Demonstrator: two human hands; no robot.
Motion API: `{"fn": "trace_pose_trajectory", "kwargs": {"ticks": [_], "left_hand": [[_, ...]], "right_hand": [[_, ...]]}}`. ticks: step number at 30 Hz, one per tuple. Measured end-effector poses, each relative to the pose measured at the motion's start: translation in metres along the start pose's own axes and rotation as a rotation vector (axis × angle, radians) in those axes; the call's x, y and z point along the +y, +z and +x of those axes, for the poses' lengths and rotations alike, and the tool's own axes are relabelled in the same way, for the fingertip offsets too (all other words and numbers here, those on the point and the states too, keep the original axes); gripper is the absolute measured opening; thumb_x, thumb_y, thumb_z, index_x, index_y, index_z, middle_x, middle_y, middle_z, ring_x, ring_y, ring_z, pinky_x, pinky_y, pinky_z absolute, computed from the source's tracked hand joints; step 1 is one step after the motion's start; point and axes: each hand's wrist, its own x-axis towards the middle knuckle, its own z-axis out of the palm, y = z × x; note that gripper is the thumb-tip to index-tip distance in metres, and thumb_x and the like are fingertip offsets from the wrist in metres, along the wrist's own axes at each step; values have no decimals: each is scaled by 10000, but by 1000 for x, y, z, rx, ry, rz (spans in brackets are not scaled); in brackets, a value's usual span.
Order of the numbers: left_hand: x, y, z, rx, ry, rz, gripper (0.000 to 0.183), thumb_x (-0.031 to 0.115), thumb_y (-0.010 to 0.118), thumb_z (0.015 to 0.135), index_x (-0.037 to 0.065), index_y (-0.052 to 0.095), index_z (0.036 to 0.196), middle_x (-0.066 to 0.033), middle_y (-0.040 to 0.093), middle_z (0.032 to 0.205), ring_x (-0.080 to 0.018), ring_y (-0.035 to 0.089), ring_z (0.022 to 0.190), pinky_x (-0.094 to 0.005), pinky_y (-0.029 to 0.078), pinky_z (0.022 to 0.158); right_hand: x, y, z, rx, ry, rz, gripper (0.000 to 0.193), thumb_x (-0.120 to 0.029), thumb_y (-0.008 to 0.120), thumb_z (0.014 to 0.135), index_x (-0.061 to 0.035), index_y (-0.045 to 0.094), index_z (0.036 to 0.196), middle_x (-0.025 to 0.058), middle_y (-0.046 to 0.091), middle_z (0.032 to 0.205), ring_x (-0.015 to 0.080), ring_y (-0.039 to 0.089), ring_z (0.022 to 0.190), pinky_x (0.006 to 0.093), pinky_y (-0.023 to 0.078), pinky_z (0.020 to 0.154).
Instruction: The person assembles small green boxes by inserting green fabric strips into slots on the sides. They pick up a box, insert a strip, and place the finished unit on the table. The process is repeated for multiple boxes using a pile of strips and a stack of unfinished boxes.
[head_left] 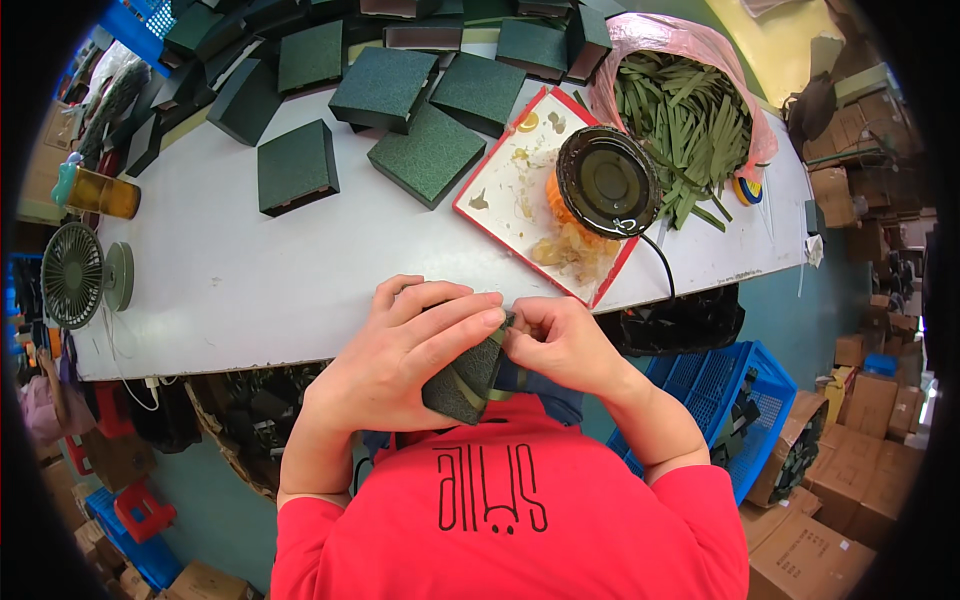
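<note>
"As you worked, where was the dark green box (450, 396)?"

"Before your chest, by the near edge of the bench (220, 290). Your left hand (412, 338) clasped its sides; your right hand (562, 340) pinched it around the far right corner."

"How would it have handled for you?"

"Light, stiff, rough enough not to slip, I judged; its flat sides offered your best hold. Similar boxes (433, 155) lay beyond."

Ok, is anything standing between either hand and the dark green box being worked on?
Nothing visible. The left hand grips the dark green box, and the right hand is right at its upper right edge, though what it pinches is hidden. The round black pot stands farther up the table, outside that space.
</note>
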Motion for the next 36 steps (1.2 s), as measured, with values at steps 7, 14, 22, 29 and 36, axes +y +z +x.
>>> {"fn": "trace_pose_trajectory", "kwargs": {"ticks": [7, 14, 22, 29, 36], "left_hand": [[-6, -4, -8, 81, -110, -95, 1037, 273, 924, 560, 80, 421, 1446, -120, 568, 1398, -338, 511, 1243, -475, 361, 1056], [-6, -2, -9, 114, -123, -97, 925, 266, 883, 603, 58, 481, 1409, -112, 580, 1386, -312, 513, 1265, -458, 361, 1060], [-3, -4, -9, 116, -97, -96, 905, 256, 876, 610, 64, 487, 1405, -120, 583, 1368, -310, 523, 1252, -462, 365, 1052], [-4, -4, -12, 97, -102, -97, 912, 256, 879, 599, 70, 490, 1403, -109, 567, 1387, -311, 510, 1267, -469, 350, 1065], [-1, -1, -10, -9, -89, 3, 926, 268, 876, 580, 89, 495, 1404, -85, 548, 1411, -304, 491, 1290, -499, 323, 1088]], "right_hand": [[4, -5, -4, 320, -200, 554, 247, -151, 549, 1034, 16, 654, 1183, 113, 733, 1005, 11, 413, 526, 178, 350, 484], [22, 12, -12, 549, -354, 438, 152, 15, 676, 931, 20, 686, 1083, 88, 746, 1011, 5, 538, 637, 155, 409, 548], [13, 18, -5, 452, -219, 257, 95, -67, 677, 950, 15, 676, 998, -6, 670, 822, 45, 582, 719, 206, 460, 651], [8, 19, -3, 362, -351, -92, 151, -144, 694, 929, 5, 687, 914, 34, 609, 801, 102, 539, 666, 245, 421, 616], [18, 23, 6, 212, -231, -47, 157, -138, 704, 910, 0, 651, 858, 24, 537, 823, 91, 442, 661, 263, 367, 581]]}}
